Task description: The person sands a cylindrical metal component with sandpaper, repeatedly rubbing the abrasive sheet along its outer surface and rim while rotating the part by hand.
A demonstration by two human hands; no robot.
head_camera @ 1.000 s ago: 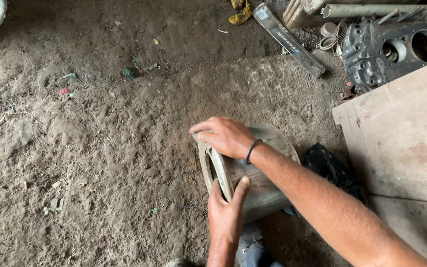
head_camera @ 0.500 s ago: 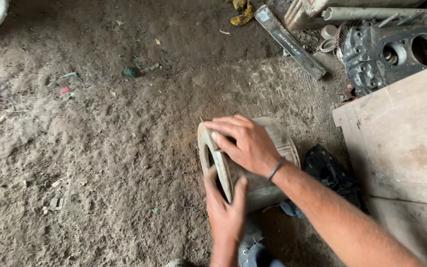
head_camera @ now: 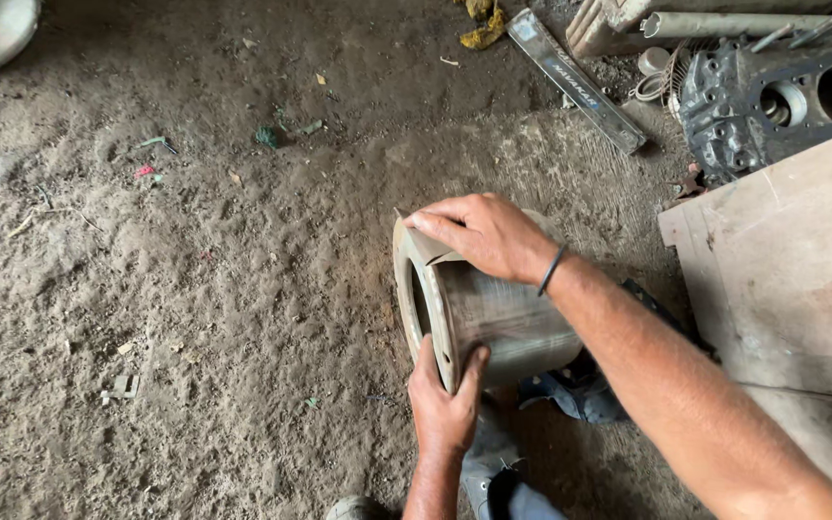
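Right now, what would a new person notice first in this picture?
At the centre, a metal cylinder lies on its side on the dirt floor. The right hand presses a piece of sandpaper on its upper rim, and the left hand steadies it below. A dark engine block sits top right.

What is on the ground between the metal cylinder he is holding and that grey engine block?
In the head view, between the metal cylinder and the engine block lies mostly bare dirt, with a wooden board's corner reaching in.
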